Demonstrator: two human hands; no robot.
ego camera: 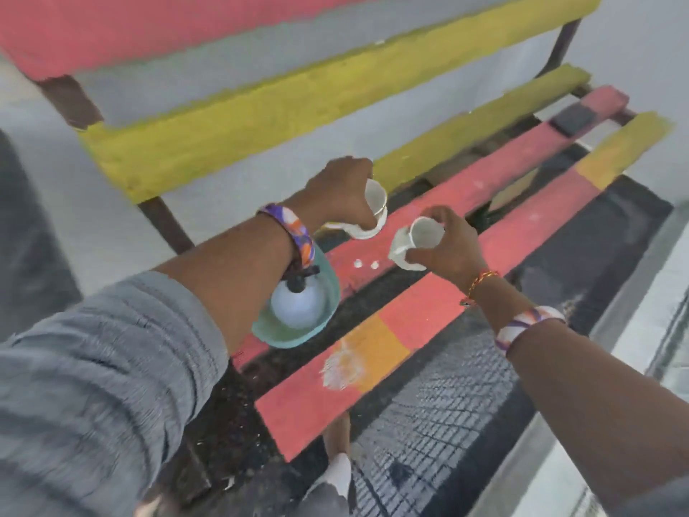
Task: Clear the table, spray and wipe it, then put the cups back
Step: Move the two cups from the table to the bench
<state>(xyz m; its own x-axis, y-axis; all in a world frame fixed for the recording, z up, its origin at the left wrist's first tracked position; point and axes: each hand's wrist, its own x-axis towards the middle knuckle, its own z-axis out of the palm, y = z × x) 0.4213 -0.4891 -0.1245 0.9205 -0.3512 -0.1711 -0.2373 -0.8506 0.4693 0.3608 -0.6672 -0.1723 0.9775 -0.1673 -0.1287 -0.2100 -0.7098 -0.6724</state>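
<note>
My left hand [341, 190] grips a white cup [376, 197] that sits tilted in a stack of white cups [363, 227] above the red slat of a painted bench [466, 188]. My right hand [447, 242] holds another white cup [423, 233], its mouth facing up, with a further white cup [400, 248] against it below. A white spray bottle [298, 304] with a black top stands in a teal bowl [328, 292] under my left wrist. The picture is blurred.
The bench has red, yellow and orange slats with gaps between them; its yellow backrest slat [261, 117] runs behind. A white smear [343, 365] marks the near slat, and small white spots [367, 263] mark the middle one. A dark grid mat [447, 397] lies on the floor below.
</note>
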